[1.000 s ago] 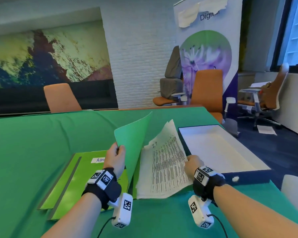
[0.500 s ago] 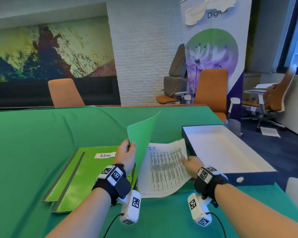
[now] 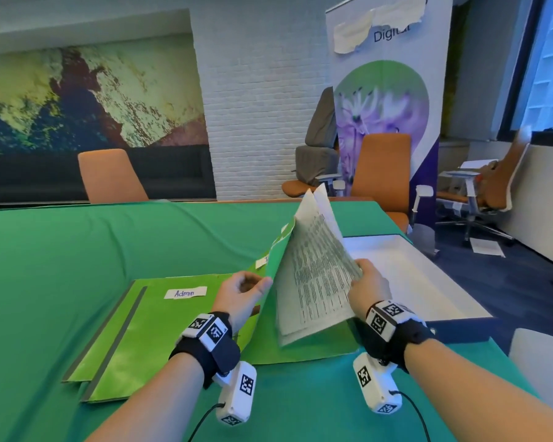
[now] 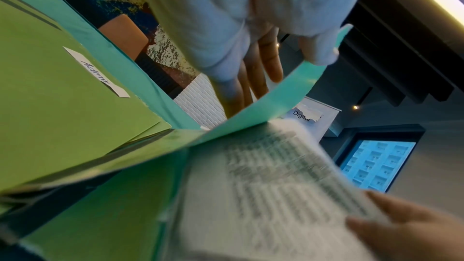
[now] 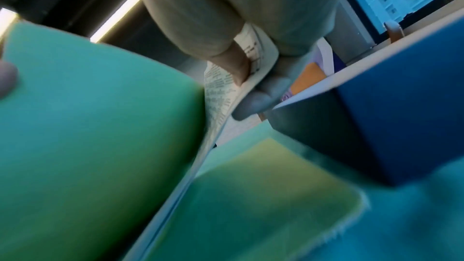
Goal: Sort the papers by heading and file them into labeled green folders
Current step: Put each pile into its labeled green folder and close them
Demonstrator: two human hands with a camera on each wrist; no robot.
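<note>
An open green folder lies in front of me, its lower flap (image 3: 304, 349) flat on the table. My left hand (image 3: 262, 283) pinches the edge of the raised folder cover (image 3: 280, 250), thumb on the near side; the left wrist view shows the fingers (image 4: 263, 66) behind the cover (image 4: 288, 90). My right hand (image 3: 359, 271) grips the right edge of the printed papers (image 3: 316, 282), which stand steeply against the cover. In the right wrist view the papers (image 5: 218, 90) sit between thumb and fingers (image 5: 263, 96). A stack of green folders (image 3: 141, 327) labelled Admin (image 3: 186, 293) lies to the left.
A shallow white tray with blue sides (image 3: 434, 291) sits just right of the folder, close to my right wrist. Green cloth (image 3: 77, 244) covers the table. Orange chairs (image 3: 109, 177) and a banner (image 3: 387, 90) stand beyond the far edge.
The papers lay nearly flat in the open folder half a second ago; my right hand has swung their right edge up against the cover. My left hand still holds the cover.
</note>
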